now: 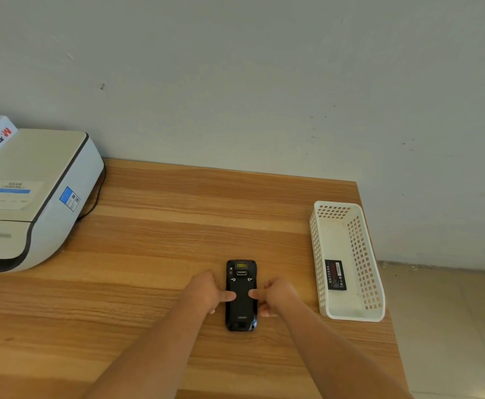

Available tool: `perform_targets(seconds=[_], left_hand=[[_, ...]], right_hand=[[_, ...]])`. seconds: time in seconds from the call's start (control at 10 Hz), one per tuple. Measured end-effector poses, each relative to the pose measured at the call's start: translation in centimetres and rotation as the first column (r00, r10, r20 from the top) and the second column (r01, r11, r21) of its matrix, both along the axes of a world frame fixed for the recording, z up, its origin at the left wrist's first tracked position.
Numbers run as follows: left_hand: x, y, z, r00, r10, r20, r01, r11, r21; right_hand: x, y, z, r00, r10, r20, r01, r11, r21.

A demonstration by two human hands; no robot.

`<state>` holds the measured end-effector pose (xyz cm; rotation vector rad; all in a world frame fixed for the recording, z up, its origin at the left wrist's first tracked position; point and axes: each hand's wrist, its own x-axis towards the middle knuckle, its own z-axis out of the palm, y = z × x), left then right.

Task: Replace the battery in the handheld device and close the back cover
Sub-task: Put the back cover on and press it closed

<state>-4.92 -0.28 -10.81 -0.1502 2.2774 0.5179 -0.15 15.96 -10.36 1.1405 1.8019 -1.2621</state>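
Black handheld device (241, 295) face down nr front edge of wooden table (154, 226), back cover on w/ two latches, left hand (206, 292) and right hand (275, 295) grip its sides, thumbs on cover, spare battery (334, 275) in white basket (347, 312)

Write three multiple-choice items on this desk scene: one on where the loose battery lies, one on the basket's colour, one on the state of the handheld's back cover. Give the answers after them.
1. Where does the loose battery lie?
A. On the printer
B. In the basket
C. On the floor

2. What colour is the basket?
A. White
B. Blue
C. Black

3. How does the handheld's back cover stand?
A. Lying apart on the table
B. Held up in the air
C. In place on the device, thumbs pressing it

Answers:
1. B: the battery rests on the bottom of the basket, right of the handheld device.
2. A: its perforated walls are white against the wooden table.
3. C: the back cover sits on the face-down device, with the left hand and right hand each laying a thumb on it.
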Motion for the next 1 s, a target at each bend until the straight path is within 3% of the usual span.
perform_targets(seconds=[0.2,0.5,1.0], left_hand=[[-1.0,0.7,0.4,0.999,-0.029,0.015,0.029,0.999,0.032],[-1.2,1.1,0.0,0.994,-0.076,-0.082,0.07,0.994,-0.079],[1.4,0.3,0.3,0.981,-0.097,-0.166,0.094,0.995,-0.023]], right_hand=[[-0.1,0.0,0.2,0.999,-0.016,-0.047,0.016,1.0,0.001],[-1.2,0.2,-1.5,0.998,0.058,-0.016,-0.057,0.996,0.073],[0.9,0.3,-1.8,0.991,0.131,-0.009,-0.131,0.991,0.035]])
